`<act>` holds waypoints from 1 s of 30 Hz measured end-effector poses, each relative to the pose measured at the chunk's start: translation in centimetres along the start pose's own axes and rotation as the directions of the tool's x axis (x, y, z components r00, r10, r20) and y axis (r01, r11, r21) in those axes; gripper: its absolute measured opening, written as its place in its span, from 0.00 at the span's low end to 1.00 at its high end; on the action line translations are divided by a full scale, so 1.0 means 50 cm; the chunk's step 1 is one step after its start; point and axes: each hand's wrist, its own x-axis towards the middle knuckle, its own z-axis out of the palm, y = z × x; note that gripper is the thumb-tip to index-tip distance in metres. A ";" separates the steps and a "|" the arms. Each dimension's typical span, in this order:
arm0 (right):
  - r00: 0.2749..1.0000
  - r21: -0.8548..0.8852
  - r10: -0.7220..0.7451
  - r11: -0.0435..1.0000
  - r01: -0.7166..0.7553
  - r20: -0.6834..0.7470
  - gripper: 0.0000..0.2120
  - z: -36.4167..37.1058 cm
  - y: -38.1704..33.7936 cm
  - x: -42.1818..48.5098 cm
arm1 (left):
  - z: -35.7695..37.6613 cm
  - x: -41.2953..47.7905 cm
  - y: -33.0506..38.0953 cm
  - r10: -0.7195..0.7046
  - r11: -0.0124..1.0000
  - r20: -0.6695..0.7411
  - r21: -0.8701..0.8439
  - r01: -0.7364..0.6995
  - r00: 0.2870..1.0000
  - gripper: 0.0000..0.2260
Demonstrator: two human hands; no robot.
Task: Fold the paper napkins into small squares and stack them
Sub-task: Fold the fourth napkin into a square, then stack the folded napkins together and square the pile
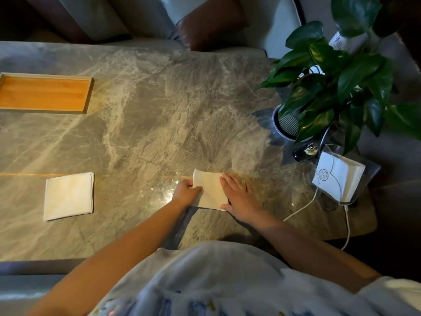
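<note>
Head view. A white napkin (208, 190), partly folded, lay on the marble table (159, 110) near its front edge, right of centre. The left hand (185, 192) was curled at the napkin's left edge, fingers closed on the paper. The right hand (239, 198) lay flat and open, palm down, fingers spread, pressing the napkin's right side against the table and gripping nothing. A stack of napkins (68, 196) sat well apart to the left, edges roughly aligned. A wooden tray (43, 93) stood at the far left of the table. At the right end were a potted plant (330, 87), a clear holder with white napkins (339, 179) in it, and a white cable (303, 207) running off the table's edge.
</note>
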 end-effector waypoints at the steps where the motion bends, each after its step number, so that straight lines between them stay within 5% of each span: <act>1: 1.000 0.010 0.001 1.000 -0.001 0.000 0.41 0.001 0.000 0.000 | -0.001 0.001 -0.006 -0.005 1.000 0.003 -0.010 0.005 1.000 0.03; 4: 1.000 0.065 0.006 0.998 -0.007 0.011 0.42 0.003 -0.003 0.000 | -0.002 -0.003 -0.020 -0.031 0.999 -0.055 -0.030 0.029 0.998 0.12; 12: 0.998 0.148 0.021 0.989 -0.028 0.052 0.49 -0.007 -0.007 -0.004 | -0.045 -0.017 -0.050 -0.028 1.000 -0.079 -0.009 0.027 0.997 0.12; 15: 0.997 0.292 0.075 0.954 -0.071 -0.002 0.42 -0.014 -0.041 0.001 | -0.095 -0.023 -0.051 0.018 0.998 -0.099 -0.052 -0.023 0.995 0.13; 17: 0.977 0.537 0.174 0.840 -0.083 -0.121 0.30 -0.024 -0.075 0.010 | -0.133 -0.028 -0.052 0.042 0.994 -0.095 -0.101 -0.051 0.995 0.13; 19: 0.941 0.783 0.316 0.614 -0.104 -0.123 0.21 -0.038 -0.116 0.020 | -0.170 -0.037 -0.058 0.042 0.983 -0.079 -0.175 -0.056 0.996 0.12; 22: 0.904 0.948 0.420 0.248 -0.200 0.081 0.14 -0.056 -0.180 0.043 | -0.223 -0.051 -0.071 0.034 0.971 -0.063 -0.235 -0.048 0.997 0.12; 24: 0.907 0.956 0.321 0.013 -0.294 0.274 0.13 -0.061 -0.222 0.057 | -0.259 -0.057 -0.081 0.021 0.958 -0.049 -0.286 -0.034 0.999 0.12; 26: 0.906 0.932 0.220 -0.044 -0.360 0.361 0.10 -0.055 -0.265 0.070 | -0.299 -0.063 -0.094 0.017 0.955 -0.054 -0.294 -0.032 0.998 0.12; 30: 0.930 0.949 0.207 0.024 -0.314 0.303 0.05 -0.028 -0.364 0.094 | -0.381 -0.079 -0.135 0.041 0.966 -0.077 -0.253 -0.059 0.996 0.12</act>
